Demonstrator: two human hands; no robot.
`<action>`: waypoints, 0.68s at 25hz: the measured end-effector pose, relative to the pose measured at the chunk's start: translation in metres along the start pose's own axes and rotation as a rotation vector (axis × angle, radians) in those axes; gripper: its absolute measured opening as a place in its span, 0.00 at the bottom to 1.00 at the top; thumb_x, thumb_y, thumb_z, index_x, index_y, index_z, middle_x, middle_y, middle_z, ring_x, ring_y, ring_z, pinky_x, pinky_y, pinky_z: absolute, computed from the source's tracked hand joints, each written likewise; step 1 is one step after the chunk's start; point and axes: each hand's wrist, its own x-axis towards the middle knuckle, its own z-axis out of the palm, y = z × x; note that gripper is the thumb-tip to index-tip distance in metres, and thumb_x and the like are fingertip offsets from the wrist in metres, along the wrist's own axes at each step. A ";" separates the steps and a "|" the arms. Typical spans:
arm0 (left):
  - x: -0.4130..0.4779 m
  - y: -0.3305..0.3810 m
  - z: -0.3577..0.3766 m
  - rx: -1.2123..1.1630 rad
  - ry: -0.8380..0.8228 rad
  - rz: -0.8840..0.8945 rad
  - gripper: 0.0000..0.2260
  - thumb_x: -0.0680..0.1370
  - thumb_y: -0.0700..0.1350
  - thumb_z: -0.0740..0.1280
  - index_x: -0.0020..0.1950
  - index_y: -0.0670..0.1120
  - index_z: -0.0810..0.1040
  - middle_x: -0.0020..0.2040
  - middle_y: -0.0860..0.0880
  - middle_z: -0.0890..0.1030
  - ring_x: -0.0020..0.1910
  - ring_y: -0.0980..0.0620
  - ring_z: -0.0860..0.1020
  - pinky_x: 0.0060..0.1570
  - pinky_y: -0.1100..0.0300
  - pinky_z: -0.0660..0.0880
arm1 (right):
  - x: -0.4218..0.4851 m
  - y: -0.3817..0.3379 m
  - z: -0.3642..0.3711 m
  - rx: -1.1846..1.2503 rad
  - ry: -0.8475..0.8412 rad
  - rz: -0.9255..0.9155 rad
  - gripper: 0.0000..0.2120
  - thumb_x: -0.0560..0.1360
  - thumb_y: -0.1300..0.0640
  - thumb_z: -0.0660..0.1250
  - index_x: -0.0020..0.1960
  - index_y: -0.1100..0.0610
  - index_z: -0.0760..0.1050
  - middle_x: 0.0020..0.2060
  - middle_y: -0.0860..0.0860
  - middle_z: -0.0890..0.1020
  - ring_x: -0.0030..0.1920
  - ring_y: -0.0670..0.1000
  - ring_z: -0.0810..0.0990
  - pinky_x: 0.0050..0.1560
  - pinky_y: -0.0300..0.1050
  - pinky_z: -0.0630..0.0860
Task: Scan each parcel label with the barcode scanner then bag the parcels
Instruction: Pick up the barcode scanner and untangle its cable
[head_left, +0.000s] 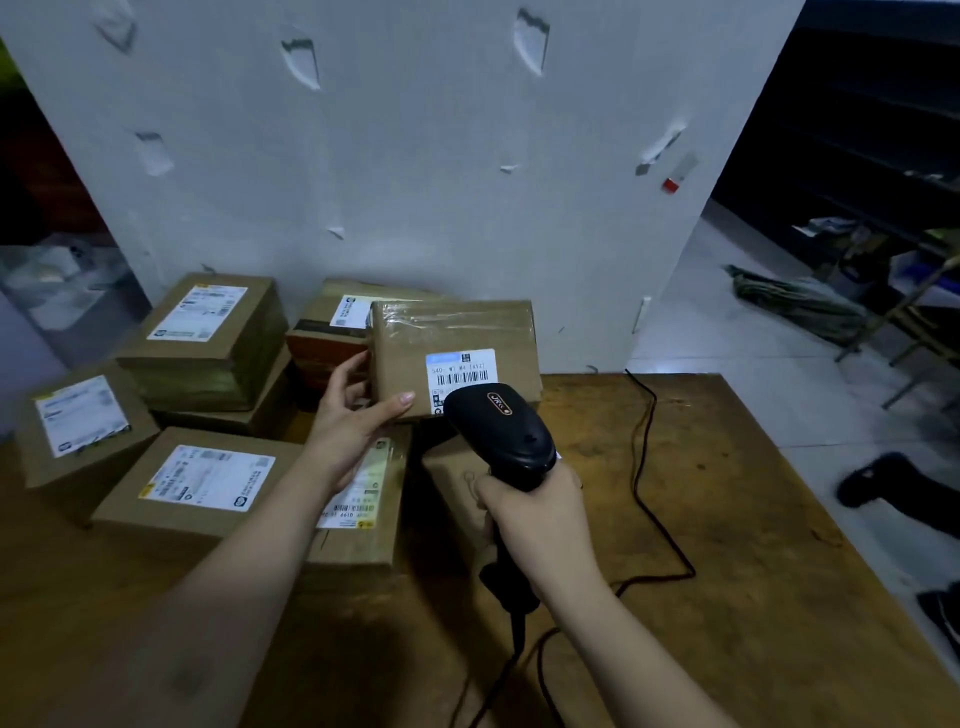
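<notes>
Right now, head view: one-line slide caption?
Left hand holds a taped parcel; right hand aims the barcode scanner at its label.

Barcode scanner before held parcel

We see a dim, soft view: the bench lies in shadow, the floor right of it brighter; edges bow.

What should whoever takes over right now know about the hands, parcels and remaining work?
Left hand holds a taped parcel by its edge, label facing the barcode scanner.
Right hand grips the barcode scanner, head close to that label.
Other labelled parcels sit stacked on the table, left.
Done: cannot tell which are scanned.
Left: finish scanning, then bag; no bag in view.
</notes>
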 end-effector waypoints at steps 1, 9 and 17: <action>0.000 -0.001 -0.001 0.003 0.002 0.000 0.40 0.63 0.41 0.76 0.72 0.52 0.64 0.65 0.39 0.72 0.62 0.43 0.75 0.46 0.53 0.79 | -0.001 -0.001 -0.001 -0.021 0.003 -0.004 0.08 0.68 0.62 0.69 0.34 0.56 0.73 0.22 0.48 0.74 0.22 0.46 0.74 0.26 0.38 0.70; -0.001 0.000 -0.012 0.074 -0.048 -0.034 0.49 0.52 0.54 0.83 0.69 0.60 0.66 0.66 0.44 0.72 0.62 0.44 0.75 0.50 0.50 0.80 | -0.005 -0.001 -0.006 -0.071 0.001 -0.032 0.10 0.69 0.67 0.65 0.33 0.57 0.69 0.24 0.50 0.71 0.27 0.47 0.73 0.28 0.41 0.70; -0.001 -0.001 -0.008 0.025 -0.027 0.010 0.45 0.55 0.48 0.82 0.69 0.56 0.67 0.64 0.43 0.74 0.62 0.44 0.76 0.55 0.48 0.78 | -0.005 -0.002 -0.005 -0.039 0.020 0.004 0.11 0.67 0.65 0.66 0.30 0.55 0.69 0.19 0.47 0.71 0.23 0.49 0.73 0.25 0.40 0.69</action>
